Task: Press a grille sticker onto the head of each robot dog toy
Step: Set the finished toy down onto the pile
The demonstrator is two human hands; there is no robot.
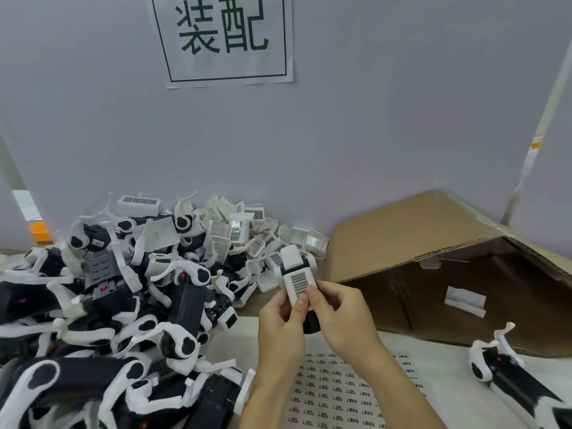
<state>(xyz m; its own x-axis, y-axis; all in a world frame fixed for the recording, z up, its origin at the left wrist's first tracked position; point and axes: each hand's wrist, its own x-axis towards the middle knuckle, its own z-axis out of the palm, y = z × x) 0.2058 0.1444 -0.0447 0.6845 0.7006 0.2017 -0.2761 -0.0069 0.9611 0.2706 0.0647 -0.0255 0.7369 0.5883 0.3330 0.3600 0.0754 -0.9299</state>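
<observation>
A white robot dog head [295, 267] with a black grille sticker [299, 282] on its flat face is held up in the middle of the view. My left hand [283, 320] grips it from the left, thumb lying on the lower edge of the face. My right hand [340, 317] grips it from the right, thumb pressed beside the left thumb just below the sticker. A sheet of small stickers [343, 394] lies on the table under my forearms.
A big heap of black-and-white robot dog toys [123, 305] and loose white head parts [247, 230] fills the left. An open cardboard box [448, 274] lies on its side at right. One robot dog [507, 376] lies at lower right. A wall with a paper sign stands behind.
</observation>
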